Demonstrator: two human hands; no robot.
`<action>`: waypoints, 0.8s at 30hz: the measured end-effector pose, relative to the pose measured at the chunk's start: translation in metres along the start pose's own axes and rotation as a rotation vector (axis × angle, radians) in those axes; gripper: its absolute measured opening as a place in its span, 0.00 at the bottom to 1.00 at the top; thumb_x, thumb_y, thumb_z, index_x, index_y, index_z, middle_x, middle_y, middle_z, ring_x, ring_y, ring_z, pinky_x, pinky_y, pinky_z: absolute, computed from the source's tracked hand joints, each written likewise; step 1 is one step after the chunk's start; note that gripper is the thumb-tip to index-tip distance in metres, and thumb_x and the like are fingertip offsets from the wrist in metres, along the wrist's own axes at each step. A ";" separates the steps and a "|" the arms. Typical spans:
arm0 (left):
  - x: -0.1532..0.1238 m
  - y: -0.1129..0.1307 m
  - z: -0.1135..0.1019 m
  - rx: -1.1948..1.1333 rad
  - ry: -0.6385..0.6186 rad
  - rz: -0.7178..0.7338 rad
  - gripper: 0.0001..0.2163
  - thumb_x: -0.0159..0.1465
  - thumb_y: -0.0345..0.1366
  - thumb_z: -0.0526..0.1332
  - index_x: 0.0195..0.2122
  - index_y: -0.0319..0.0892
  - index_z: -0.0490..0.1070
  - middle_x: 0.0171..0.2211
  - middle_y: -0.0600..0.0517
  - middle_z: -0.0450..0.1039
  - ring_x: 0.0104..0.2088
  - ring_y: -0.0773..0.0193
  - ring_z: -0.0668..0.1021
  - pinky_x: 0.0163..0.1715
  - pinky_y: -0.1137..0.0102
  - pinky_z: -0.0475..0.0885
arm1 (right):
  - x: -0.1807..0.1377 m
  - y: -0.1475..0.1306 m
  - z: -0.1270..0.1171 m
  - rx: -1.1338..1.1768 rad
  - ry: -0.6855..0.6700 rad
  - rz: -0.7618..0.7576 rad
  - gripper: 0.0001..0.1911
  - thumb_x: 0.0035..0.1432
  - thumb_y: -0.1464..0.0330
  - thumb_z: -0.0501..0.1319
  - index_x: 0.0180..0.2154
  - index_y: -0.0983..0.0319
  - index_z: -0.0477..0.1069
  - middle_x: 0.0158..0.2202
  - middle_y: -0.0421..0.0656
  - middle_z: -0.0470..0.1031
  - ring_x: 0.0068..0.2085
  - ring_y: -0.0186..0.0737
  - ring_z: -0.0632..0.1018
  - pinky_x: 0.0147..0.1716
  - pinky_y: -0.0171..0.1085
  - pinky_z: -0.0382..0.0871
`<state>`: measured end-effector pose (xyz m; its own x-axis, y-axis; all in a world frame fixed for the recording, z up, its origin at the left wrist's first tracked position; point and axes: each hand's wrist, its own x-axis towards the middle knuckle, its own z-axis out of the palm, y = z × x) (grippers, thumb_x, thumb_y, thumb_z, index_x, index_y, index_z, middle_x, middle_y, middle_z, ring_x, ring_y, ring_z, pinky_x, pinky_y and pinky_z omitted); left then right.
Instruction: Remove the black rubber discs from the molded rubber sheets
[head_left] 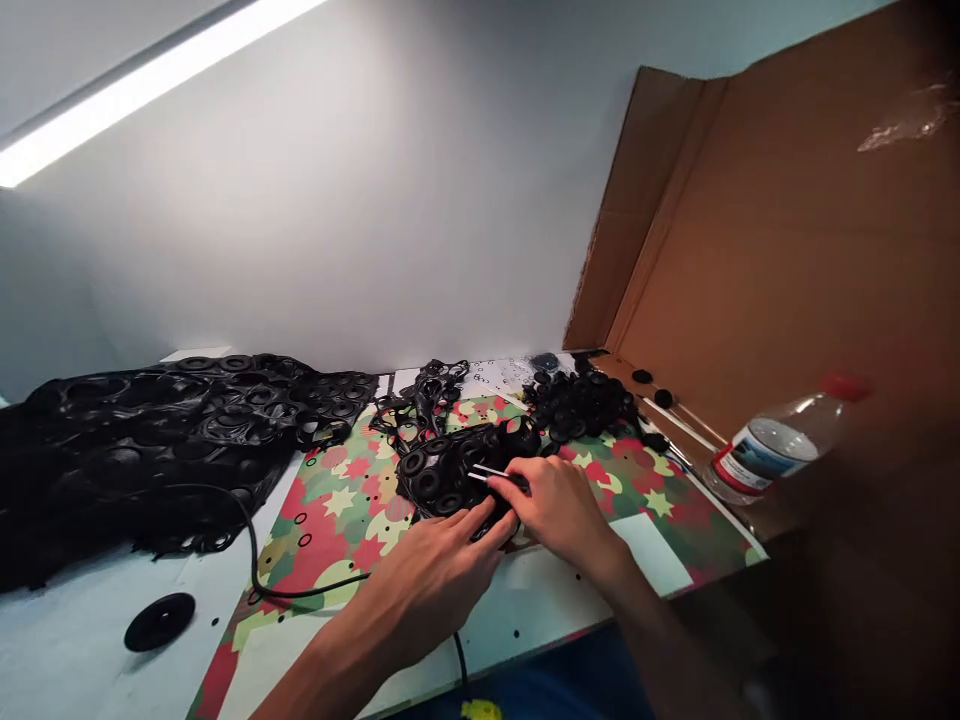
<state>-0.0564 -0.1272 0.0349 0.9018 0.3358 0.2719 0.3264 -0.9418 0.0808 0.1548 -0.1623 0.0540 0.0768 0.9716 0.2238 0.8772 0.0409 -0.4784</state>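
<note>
In the middle of the table lies a black rubber sheet point(426, 474) with round ring shapes moulded in it. My left hand point(441, 555) grips its near edge, the fingertips partly lost against the black rubber. Pinched in my right hand point(556, 505) is a pair of tweezers point(486, 472), whose two pale prongs point left over the sheet. The prong tips are at the rubber; whether they hold a piece of it I cannot tell. A heap of small black rubber parts point(581, 405) sits just beyond my right hand. Torn rubber scrap point(436, 390) lies behind the sheet.
A large pile of black moulded sheets point(150, 440) covers the left side. Under the work lies a patterned board point(337, 500). A black cable point(259, 570) loops by my left arm, near a black disc point(160, 622). A plastic bottle point(772, 450) and cardboard point(787, 230) stand at right.
</note>
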 end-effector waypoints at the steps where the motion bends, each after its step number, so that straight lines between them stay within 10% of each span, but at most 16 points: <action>1: -0.004 -0.003 -0.003 -0.033 0.035 -0.001 0.21 0.78 0.29 0.54 0.69 0.45 0.68 0.63 0.42 0.79 0.50 0.51 0.88 0.42 0.60 0.86 | 0.000 0.002 0.003 -0.059 0.024 0.041 0.18 0.76 0.58 0.64 0.32 0.58 0.80 0.29 0.41 0.83 0.31 0.41 0.80 0.30 0.39 0.51; 10: -0.004 -0.062 -0.019 -0.204 0.124 -0.431 0.12 0.78 0.42 0.56 0.52 0.49 0.79 0.46 0.52 0.86 0.34 0.59 0.85 0.35 0.66 0.78 | -0.008 0.021 -0.001 -0.106 -0.032 0.172 0.23 0.76 0.58 0.64 0.27 0.59 0.74 0.26 0.42 0.80 0.29 0.41 0.77 0.29 0.39 0.48; 16: 0.022 -0.078 -0.002 -0.234 0.044 -0.464 0.11 0.76 0.48 0.60 0.52 0.48 0.74 0.47 0.50 0.83 0.41 0.55 0.83 0.37 0.64 0.75 | -0.012 0.015 -0.007 0.190 0.008 0.230 0.15 0.66 0.60 0.74 0.30 0.58 0.74 0.27 0.36 0.79 0.30 0.38 0.75 0.30 0.35 0.55; 24: 0.025 -0.078 0.000 -0.238 0.097 -0.344 0.10 0.73 0.43 0.64 0.50 0.47 0.68 0.45 0.50 0.83 0.43 0.53 0.83 0.49 0.57 0.74 | -0.017 0.010 0.006 0.339 -0.038 0.086 0.23 0.76 0.55 0.61 0.28 0.58 0.68 0.23 0.36 0.69 0.27 0.37 0.67 0.30 0.37 0.53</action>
<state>-0.0591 -0.0458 0.0355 0.7175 0.6384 0.2789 0.5182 -0.7566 0.3987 0.1593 -0.1772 0.0405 0.1203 0.9826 0.1413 0.6602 0.0272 -0.7506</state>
